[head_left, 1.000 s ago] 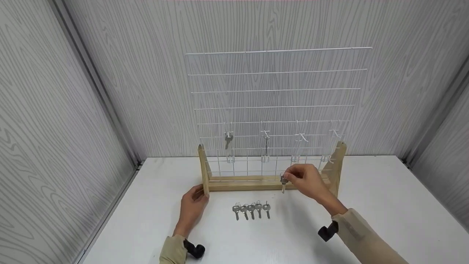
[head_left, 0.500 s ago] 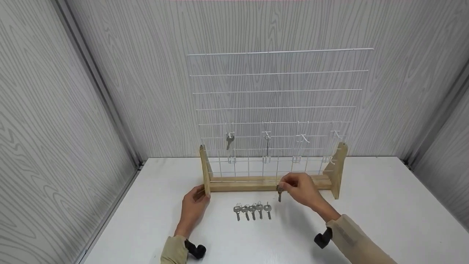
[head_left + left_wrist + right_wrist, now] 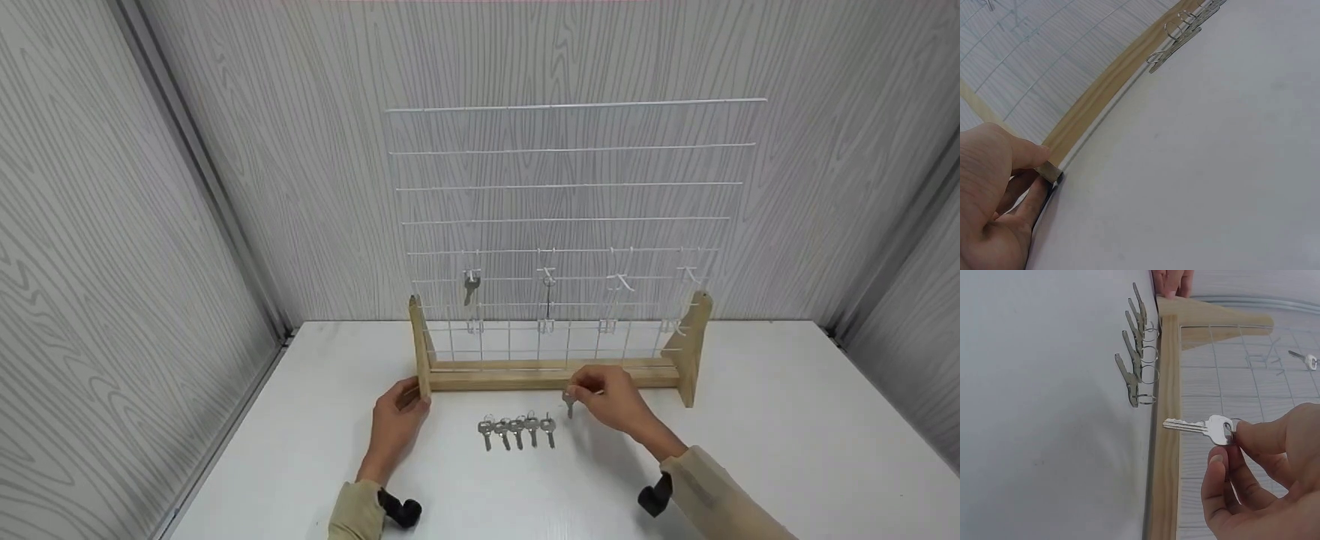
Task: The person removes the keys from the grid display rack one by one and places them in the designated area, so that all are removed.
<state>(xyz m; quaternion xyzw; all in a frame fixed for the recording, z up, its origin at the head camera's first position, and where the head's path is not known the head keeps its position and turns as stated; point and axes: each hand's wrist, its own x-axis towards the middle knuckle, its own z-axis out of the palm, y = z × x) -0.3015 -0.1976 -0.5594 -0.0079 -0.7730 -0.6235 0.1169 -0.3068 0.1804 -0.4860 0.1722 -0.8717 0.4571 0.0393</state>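
My right hand [image 3: 611, 399] pinches a silver key [image 3: 1216, 429] by its ring between thumb and fingers, blade pointing down, just above the table in front of the rack's wooden bar. A row of several keys [image 3: 517, 432] with rings lies on the table to its left. My left hand [image 3: 396, 427] grips the front end of the left wooden foot [image 3: 1049, 170] of the wire rack, thumb on one side and fingers on the other. On the rack's white hooks hang one key [image 3: 471, 285] at the left and another key [image 3: 548, 296] beside it, seen edge-on.
The white wire grid [image 3: 566, 185] stands upright in its wooden base [image 3: 495, 381] near the back wall. Two upper hooks [image 3: 621, 282] on the right hold nothing; smaller lower hooks [image 3: 547, 326] sit beneath. Grey wood-patterned walls [image 3: 225, 112] enclose the white table [image 3: 300, 420].
My right hand has come down and slightly left with the key, from in front of the grid toward the table. My left hand keeps its grip on the rack's foot.
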